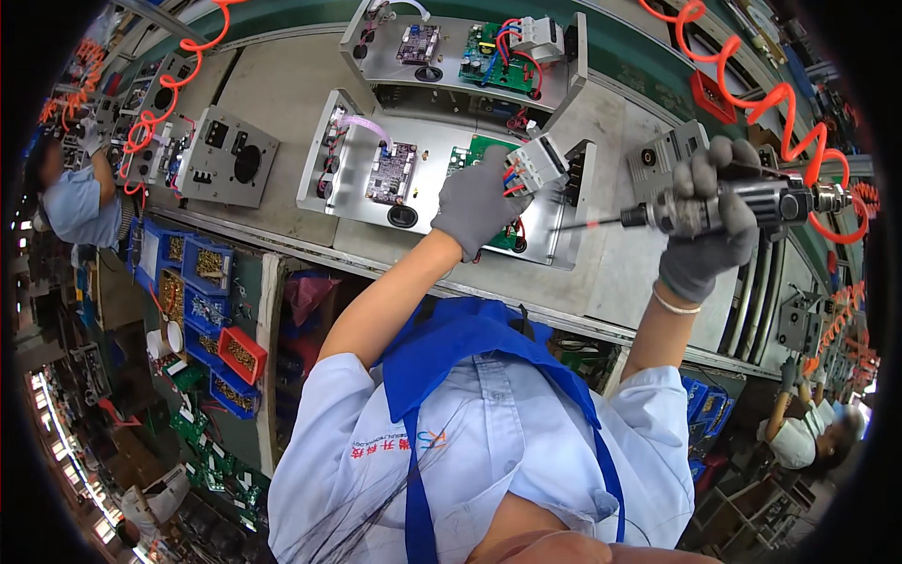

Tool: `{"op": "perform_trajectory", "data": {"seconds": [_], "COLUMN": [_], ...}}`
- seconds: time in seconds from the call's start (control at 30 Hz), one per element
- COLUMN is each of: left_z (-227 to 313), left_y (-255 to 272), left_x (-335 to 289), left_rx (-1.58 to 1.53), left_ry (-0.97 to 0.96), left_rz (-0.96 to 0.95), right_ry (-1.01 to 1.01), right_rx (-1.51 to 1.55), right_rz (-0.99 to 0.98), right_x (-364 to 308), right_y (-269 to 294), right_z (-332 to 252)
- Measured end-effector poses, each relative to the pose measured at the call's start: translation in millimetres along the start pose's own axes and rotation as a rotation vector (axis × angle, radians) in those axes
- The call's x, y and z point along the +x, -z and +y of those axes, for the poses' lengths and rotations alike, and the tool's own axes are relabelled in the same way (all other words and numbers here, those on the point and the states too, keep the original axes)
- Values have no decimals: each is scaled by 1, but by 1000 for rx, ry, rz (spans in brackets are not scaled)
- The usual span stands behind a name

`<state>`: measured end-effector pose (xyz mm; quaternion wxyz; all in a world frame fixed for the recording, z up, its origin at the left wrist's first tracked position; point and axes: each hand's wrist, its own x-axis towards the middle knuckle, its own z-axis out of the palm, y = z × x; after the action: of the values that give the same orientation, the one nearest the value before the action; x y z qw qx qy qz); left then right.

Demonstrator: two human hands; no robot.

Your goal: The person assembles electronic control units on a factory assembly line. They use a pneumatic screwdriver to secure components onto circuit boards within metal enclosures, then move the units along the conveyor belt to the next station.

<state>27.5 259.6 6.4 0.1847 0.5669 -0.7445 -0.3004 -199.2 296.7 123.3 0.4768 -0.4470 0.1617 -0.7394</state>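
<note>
The bench (615, 268) runs beneath the near case (434, 169) and on past both of its ends. Its front edge lies just below the case's front lip, with the person's body close against it. To the right of the near case, a flat stretch of bench reaches to the metal rails (752, 291); to the left, a narrower strip separates it from a grey box (225, 164). Behind, the far case (449, 80) sits near, its raised end walls leaving little space between the two. One co-worker (80, 202) is well left of the near case, another (799, 432) well to its right and below. Parts bins (207, 263) hang below and left of it, under the bench's edge. A coiled red hose (785, 99) hangs beyond its right end, by a second grey box (662, 155).

The left hand (474, 202), gloved, is over the near case, fingers against the wired breaker (540, 164); I cannot tell whether they grip it. The right hand (705, 249), to the right of the case, has its fingers wrapped around a driver (775, 202), whose thin bit ends over the case's right part.
</note>
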Motion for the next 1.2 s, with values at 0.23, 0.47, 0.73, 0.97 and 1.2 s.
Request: {"op": "perform_trajectory", "data": {"seconds": [0.23,0.47,0.73,0.97,1.2], "left_z": [2,-6,-6,-10,-9], "left_y": [0,2,9,1,3], "left_x": [1,2,3,3,2], "left_rx": [37,-42,-110,-123,-101], "left_ry": [31,3,11,7,-3], "left_rz": [-21,-8,-7,-4,-10], "right_ry": [126,52,-703,-551,8], "right_rx": [-281,-256,-1022,-808,-356], "right_rz": [232,285,-100,106,269], "right_x": [12,16,21,19,59], "right_y": [-12,-7,-1,-34,-24], "right_z": [39,14,11,20,16]}}
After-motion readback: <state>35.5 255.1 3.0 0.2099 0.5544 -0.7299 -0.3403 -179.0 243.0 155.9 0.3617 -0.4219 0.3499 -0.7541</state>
